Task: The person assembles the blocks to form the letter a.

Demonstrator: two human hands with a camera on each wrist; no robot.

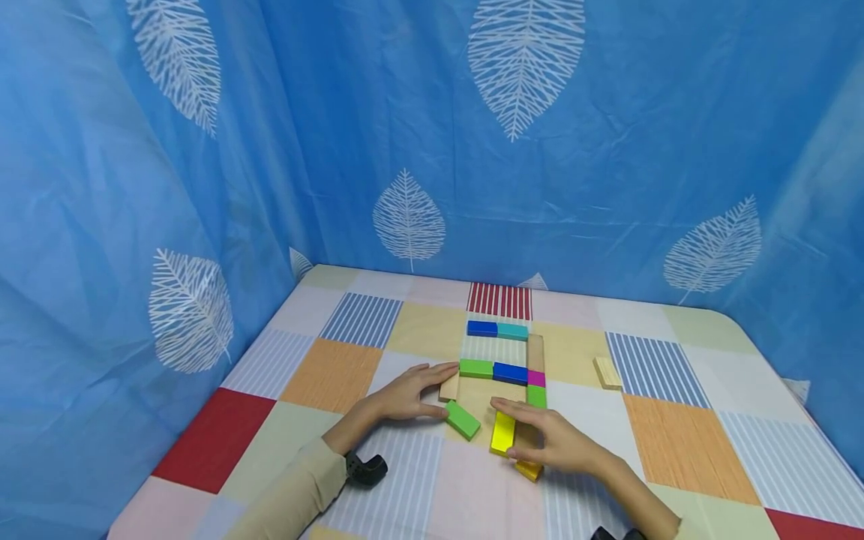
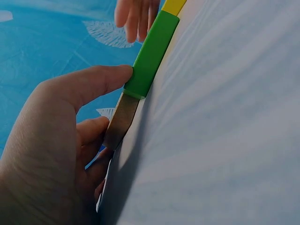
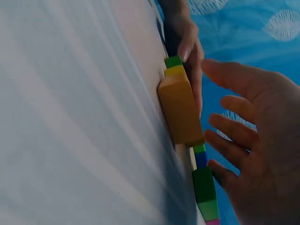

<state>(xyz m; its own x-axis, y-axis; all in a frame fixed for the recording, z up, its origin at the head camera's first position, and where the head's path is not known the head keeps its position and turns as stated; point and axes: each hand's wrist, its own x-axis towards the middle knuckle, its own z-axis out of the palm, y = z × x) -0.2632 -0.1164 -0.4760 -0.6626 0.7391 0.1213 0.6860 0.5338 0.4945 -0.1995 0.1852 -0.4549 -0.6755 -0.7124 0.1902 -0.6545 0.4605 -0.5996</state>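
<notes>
Painted wooden blocks lie on the tablecloth in the head view. My left hand [image 1: 408,394] rests at the left side, its thumb touching a tilted green block [image 1: 463,420] and its fingers beside a plain wooden block [image 1: 449,387]. In the left wrist view the thumb meets the edge of that green block [image 2: 152,54]. My right hand [image 1: 563,441] hovers around a yellow block [image 1: 502,433], fingers spread. Below its thumb lies an orange-gold block [image 1: 529,470]. Seen from the right wrist, the fingers stand apart from the orange block [image 3: 180,112].
A middle row has a green block [image 1: 475,368] and a blue block [image 1: 510,373]. Behind it lie a blue block [image 1: 482,328] and a teal block [image 1: 513,331]. Plain wood [image 1: 535,351], magenta [image 1: 536,379] and green [image 1: 536,397] blocks line the right. A separate wooden block [image 1: 607,373] lies farther right.
</notes>
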